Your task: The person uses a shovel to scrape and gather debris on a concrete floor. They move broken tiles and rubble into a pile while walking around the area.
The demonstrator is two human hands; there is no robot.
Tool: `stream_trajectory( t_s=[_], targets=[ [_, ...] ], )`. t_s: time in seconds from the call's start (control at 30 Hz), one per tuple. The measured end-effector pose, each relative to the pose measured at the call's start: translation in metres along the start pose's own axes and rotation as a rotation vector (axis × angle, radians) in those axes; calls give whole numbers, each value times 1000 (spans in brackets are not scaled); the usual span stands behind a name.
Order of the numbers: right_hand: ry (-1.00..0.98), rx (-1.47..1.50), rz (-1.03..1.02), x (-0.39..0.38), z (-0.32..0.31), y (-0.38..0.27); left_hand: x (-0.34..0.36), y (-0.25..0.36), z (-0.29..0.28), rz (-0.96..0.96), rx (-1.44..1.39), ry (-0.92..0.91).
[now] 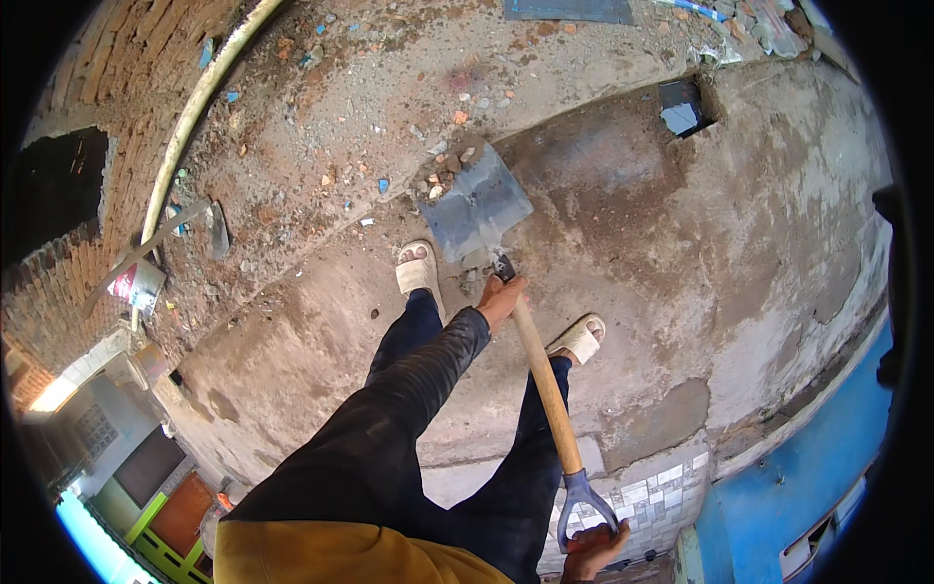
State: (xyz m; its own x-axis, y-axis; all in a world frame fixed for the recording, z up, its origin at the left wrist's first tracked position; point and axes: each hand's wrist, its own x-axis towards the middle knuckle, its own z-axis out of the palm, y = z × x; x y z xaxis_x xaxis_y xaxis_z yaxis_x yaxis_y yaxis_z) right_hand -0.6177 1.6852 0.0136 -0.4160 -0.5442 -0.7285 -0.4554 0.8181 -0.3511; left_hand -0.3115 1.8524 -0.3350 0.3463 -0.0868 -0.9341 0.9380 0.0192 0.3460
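Left grip (501,300) is wrapping one shovel (547,389) low on its shaft; right grip (595,550) is clasping its end handle. Its long axis is running obliquely between two sandals (413,274), the blade (479,214) pointing forward and left, just ahead of the left foot. Rubble (449,167) is lying at the blade's tip. One bucket (146,284) is sitting far left, contents unclear; one floor pit (709,103) is holding a pale patch (679,119).
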Motion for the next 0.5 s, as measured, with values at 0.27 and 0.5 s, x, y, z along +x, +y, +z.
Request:
stream_trajectory(
  t_s=[0.27, 0.5],
  targets=[
    [-395, 89, 101, -64, 40, -26, -81, 160, -59, 374, -172, 205],
    [-158, 12, 58, -67, -5, -36, -23, 3, -3, 29, -71, -116]
  ],
)
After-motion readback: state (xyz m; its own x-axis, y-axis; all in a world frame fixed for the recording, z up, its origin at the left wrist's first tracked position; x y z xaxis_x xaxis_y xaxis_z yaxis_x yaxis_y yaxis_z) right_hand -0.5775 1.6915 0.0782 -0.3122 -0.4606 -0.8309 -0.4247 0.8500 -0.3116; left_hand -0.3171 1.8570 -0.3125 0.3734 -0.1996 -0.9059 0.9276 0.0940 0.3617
